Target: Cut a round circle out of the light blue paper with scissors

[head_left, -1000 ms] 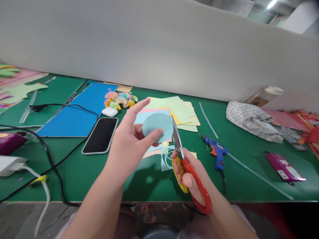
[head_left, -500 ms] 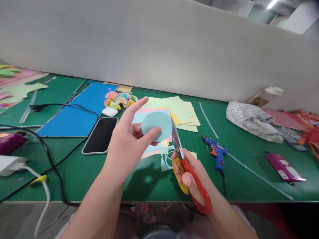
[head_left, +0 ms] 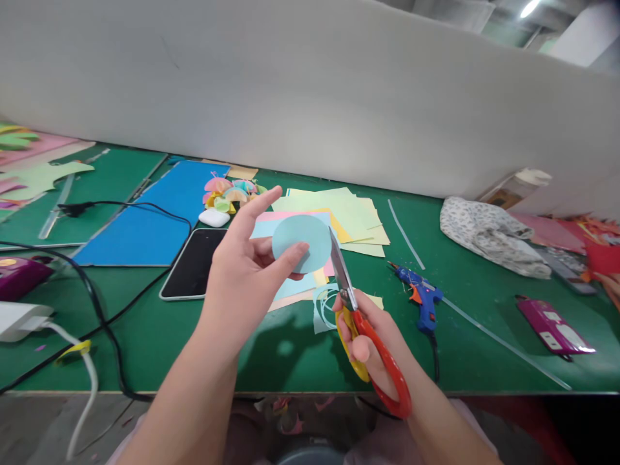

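Note:
Between thumb and fingers, my left hand (head_left: 242,265) pinches a light blue paper circle (head_left: 307,236), its index finger raised. My right hand (head_left: 375,329) grips scissors (head_left: 345,278) with one red and one yellow handle. The blades point up beside the circle's right edge, and they look closed or nearly so. Behind and below the circle lie stacked sheets of coloured paper (head_left: 349,206), partly hidden by my left hand. A curled light blue paper offcut (head_left: 320,310) rests on the green table (head_left: 285,361) just left of the scissors handles.
A blue glue gun (head_left: 420,294) lies to the right, with a glue stick trailing from it. Left are a phone (head_left: 191,265), white case (head_left: 214,217), small paper pieces (head_left: 232,192), blue board (head_left: 155,216) and black cables. Another person's hand (head_left: 611,287) shows at the right edge.
My left hand and the paper circle have shifted slightly left, away from the blades. The scissors barely moved. Another person's hand has come into view at the far right.

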A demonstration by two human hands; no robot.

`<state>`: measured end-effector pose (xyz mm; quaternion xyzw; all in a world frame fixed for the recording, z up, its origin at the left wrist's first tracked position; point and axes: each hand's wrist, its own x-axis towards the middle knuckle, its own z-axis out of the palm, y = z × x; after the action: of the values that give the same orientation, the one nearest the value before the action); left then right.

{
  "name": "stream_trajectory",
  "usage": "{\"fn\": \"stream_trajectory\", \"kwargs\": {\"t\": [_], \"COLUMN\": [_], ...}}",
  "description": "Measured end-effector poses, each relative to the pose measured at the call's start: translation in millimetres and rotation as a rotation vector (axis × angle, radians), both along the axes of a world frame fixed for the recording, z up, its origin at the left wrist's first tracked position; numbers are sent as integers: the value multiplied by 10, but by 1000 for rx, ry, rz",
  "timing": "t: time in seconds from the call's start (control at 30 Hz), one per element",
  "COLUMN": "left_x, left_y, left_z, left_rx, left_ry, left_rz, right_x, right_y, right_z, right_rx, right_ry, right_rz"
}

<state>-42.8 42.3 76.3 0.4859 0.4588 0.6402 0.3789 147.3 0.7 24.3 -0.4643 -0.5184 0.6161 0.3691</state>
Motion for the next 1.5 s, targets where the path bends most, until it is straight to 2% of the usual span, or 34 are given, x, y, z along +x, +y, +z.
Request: {"fn": "stream_trajectory", "kwargs": {"t": [0.33,0.5,0.63,0.87,1.0,1.17,1.3,1.5], "left_x": [-12,-5,4,24,31,32,32,23], "left_y": [2,5,27,23,2,-4,0,-4], "left_z": [7,-16,-68,-83,-49,-47,-56,-60], "left_rx": [6,7,3,-32,-43,-58,-59,-65], "left_ry": [6,18,24,92,129,138,137,140], "left_rz": [29,56,12,2,-6,-87,-91,-91], "right_x": [15,-11,-18,-3,5,21,34,24], "right_y": [10,4,-1,67,84,120,139,100], "right_z": [-20,-84,-103,-141,-181,-218,-244,-204], "right_rx": [5,31,28,-112,-71,-114,-107,-90], "right_ry": [-2,33,37,30,42,37,45,72], "right_rz": [6,-18,-23,-8,-18,-18,-23,-41]}}
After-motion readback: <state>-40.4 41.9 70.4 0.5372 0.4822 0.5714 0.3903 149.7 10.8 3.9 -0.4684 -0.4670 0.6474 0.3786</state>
